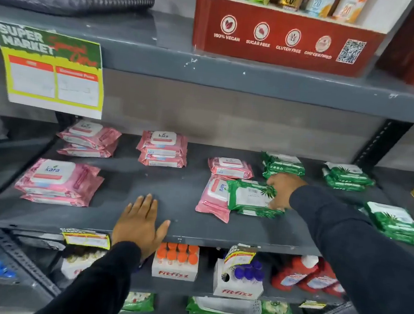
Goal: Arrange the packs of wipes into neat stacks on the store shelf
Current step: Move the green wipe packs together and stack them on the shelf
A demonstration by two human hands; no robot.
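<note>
Packs of wipes, in soft pink plastic and green plastic wrappers, lie in small piles along the dark grey metal shelf point(178, 200), pink ones to the left and green ones to the right. My right hand point(281, 191) is closed on the right end of a green leaf-printed pack of wipes point(249, 195), which lies partly over a loose pink pack of wipes point(213, 198) turned sideways near the middle of the shelf. My left hand point(140, 222) is flat and open, fingers spread, resting on the bare front of the shelf and holding nothing. I think the danger is that the green pack drags the pink one below it when I pull, because they overlap, and pushes it toward the front edge. The slippery wrappers could also let a pile slide crooked.
</note>
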